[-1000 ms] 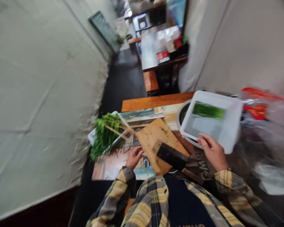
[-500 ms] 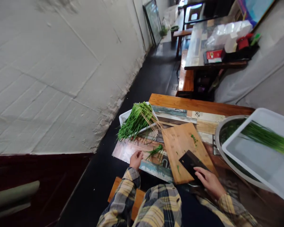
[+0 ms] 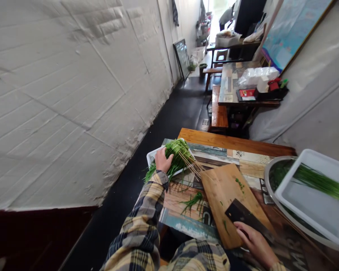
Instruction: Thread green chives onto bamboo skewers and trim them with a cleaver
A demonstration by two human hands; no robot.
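My left hand (image 3: pixel 163 161) lies over a heap of green chives (image 3: pixel 176 150) in a white tray (image 3: pixel 151 156), its thumb spread from the fingers. Whether it grips any stalks I cannot tell; the fingertips are partly hidden. In my right hand (image 3: pixel 255 241) is a dark, broad-bladed cleaver (image 3: pixel 240 213), its blade resting flat on the wooden cutting board (image 3: pixel 220 180). Small chopped green bits (image 3: pixel 239 184) are scattered on the board. A small loose bunch of greens (image 3: pixel 194 199) sits on the table left of the board. Thin wooden sticks (image 3: pixel 190 163) stretch from the tray towards the board.
On the right, a white tray (image 3: pixel 305 199) with a bundle of chives (image 3: pixel 322 180) rests over a metal basin (image 3: pixel 268 180). A bench (image 3: pixel 234 143) runs along the table's far side. Further off stand another table (image 3: pixel 228 84) and bench (image 3: pixel 219 109). A white wall rises on the left.
My left hand has moved forward from the near table edge onto the chives in the left tray. The right hand stays on the cleaver. The camera view has tilted up somewhat.
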